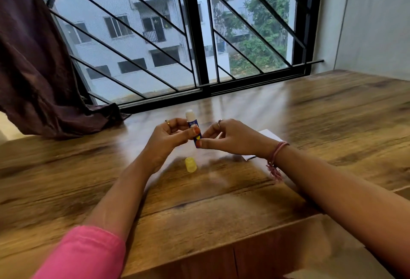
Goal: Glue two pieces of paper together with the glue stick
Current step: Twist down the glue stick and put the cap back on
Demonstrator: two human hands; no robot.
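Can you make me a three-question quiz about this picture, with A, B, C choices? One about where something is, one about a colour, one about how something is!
1. Where is the cap?
A. On the glue stick
B. Lying on the table, nearer the person than the hands
C. On the window sill

2. What colour is the cap?
A. Yellow
B. Green
C. Black

3. How is the glue stick right now?
A. Lying flat on the paper
B. Closed
C. Uncapped, white tip up, held by both hands

Answers:
1 B: it lies alone on the wood.
2 A: it looks pale yellow.
3 C: the left hand grips the tube and the right hand pinches its lower end.
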